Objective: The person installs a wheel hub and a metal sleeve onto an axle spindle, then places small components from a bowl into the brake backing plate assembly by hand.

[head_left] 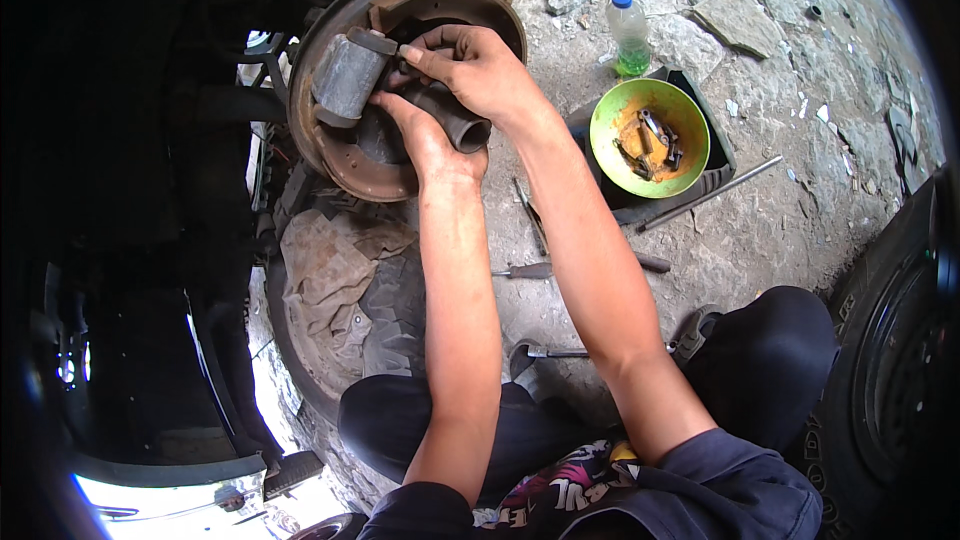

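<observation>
A round, rusty brake backing plate [345,162] stands upright at the top, a dark hollow hub tube [464,128] jutting from its middle. On its left side a brake shoe [350,80] with a grey curved lining is tilted outward. My left hand [440,140] reaches up beneath the tube, its thumb against the shoe's inner edge; its other fingers are mostly hidden. Above the tube, my right hand [475,70] is closed, thumb and forefinger pinched beside the shoe's upper end. Whatever small dark part lies between those fingertips is too hidden to name.
A green bowl [602,162] with small metal parts sits on a dark crate [622,208] at the right, a bottle of green liquid [630,35] behind it. A metal rod [710,194], screwdriver [528,271], rag [335,255] and wheel [880,370] lie around me.
</observation>
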The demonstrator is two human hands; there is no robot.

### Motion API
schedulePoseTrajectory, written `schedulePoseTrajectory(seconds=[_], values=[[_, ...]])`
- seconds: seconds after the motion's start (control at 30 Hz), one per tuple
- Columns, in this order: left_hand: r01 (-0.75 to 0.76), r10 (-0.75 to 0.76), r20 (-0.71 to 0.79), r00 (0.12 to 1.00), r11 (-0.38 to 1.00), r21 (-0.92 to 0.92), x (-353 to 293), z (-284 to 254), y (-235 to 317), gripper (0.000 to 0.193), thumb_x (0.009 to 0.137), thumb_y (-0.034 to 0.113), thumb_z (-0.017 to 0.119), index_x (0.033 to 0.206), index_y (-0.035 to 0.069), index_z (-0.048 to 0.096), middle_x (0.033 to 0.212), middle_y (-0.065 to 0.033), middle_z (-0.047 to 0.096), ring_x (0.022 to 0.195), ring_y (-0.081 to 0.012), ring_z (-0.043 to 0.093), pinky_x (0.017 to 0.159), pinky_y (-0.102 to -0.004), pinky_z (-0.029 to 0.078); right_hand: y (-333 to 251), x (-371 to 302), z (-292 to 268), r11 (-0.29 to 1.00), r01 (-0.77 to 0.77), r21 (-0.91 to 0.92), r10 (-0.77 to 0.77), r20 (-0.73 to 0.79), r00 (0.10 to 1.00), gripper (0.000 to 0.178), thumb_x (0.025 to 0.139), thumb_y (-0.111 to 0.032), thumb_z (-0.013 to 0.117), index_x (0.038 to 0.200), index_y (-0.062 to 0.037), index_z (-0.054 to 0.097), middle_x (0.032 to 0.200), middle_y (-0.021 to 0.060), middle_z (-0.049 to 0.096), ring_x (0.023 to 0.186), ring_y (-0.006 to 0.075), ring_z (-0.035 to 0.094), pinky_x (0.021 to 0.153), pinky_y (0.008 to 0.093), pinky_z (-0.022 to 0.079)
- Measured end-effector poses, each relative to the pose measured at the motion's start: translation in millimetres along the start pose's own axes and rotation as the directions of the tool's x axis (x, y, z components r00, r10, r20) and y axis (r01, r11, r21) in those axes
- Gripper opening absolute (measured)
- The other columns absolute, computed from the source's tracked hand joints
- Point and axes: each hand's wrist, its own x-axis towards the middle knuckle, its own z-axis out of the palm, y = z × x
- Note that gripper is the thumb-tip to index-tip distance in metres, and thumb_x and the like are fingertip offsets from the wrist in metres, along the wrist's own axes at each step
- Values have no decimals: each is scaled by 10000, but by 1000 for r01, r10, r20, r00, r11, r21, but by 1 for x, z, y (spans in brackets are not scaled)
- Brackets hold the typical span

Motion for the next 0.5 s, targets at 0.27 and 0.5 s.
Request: schedulePoseTrajectory(seconds=[0.27, 0.5], values=[[-17, 15, 52, 999, 1000, 25, 0, -2, -3, 784, 956, 746, 143, 1522, 236, 330, 1523, -38, 401, 1402, -216, 396, 1138, -412, 362, 6, 2, 5, 963, 103, -249, -140, -136, 981, 242, 911, -186, 724, 991, 41, 696, 846, 94, 725, 755, 102, 635, 697, 251, 514], [1, -4, 45, 999, 999, 46, -8, -2, 1, 839, 926, 787, 123, 1535, 238, 302, 1541, -43, 367, 1415, -223, 376, 1135, -407, 372, 1, -4, 10, 873, 216, -437, -310, -154, 938, 208, 853, -157, 762, 940, 25, 713, 842, 127, 729, 743, 164, 668, 700, 324, 531]])
